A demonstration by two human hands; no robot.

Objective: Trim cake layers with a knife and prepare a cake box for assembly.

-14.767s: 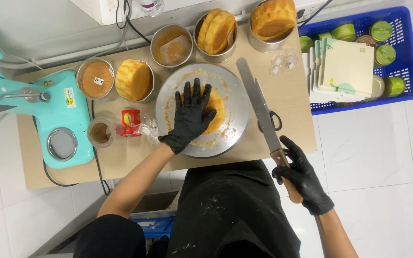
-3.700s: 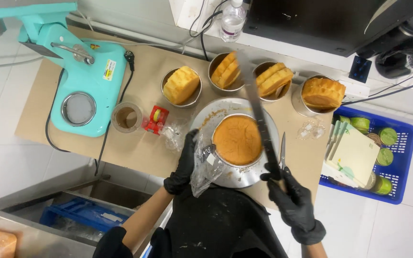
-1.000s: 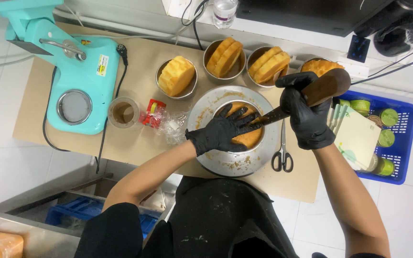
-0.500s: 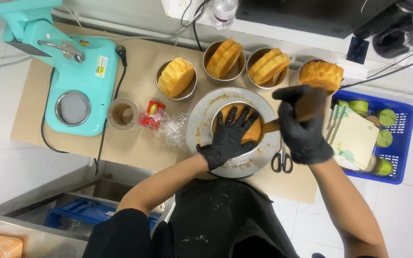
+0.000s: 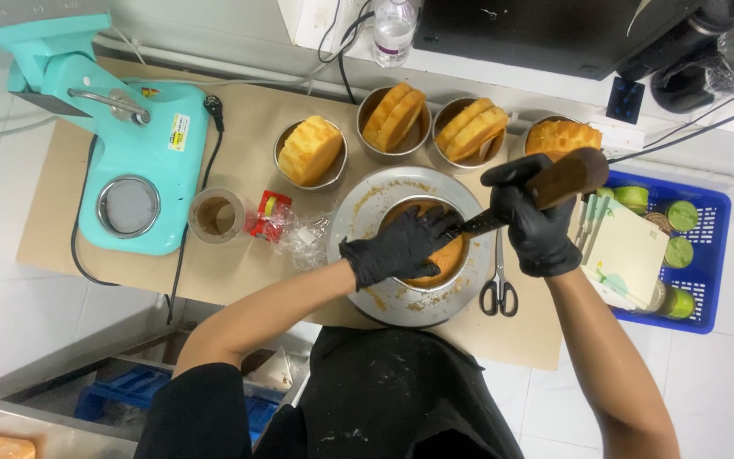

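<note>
In the head view, a round brown cake (image 5: 445, 255) is seen at the centre of a round metal turntable (image 5: 358, 223) that stands on the wooden table (image 5: 239, 272). The cake is pressed from above by the left hand (image 5: 399, 245), gloved in black, its fingers spread flat over the top. A large knife (image 5: 545, 185) with a brown wooden handle is gripped tightly by the right hand (image 5: 533, 219), also gloved in black, at three o'clock of the cake; the blade is pointed toward nine o'clock and meets the cake's side just beside the left fingertips. Crumbs are scattered on the turntable's rim. A pair of scissors (image 5: 498, 285) is laid at four o'clock of the cake, just beside the turntable. From ten to two o'clock, four metal tins holding sliced sponge (image 5: 310, 151) are lined up. A turquoise stand mixer (image 5: 133, 161) is placed at nine o'clock, well apart, with a roll of tape (image 5: 216, 216) and a crumpled clear wrapper (image 5: 306, 240) between it and the turntable. A blue crate (image 5: 711, 255) with green-lidded jars is set at three o'clock, beyond the right hand.
</note>
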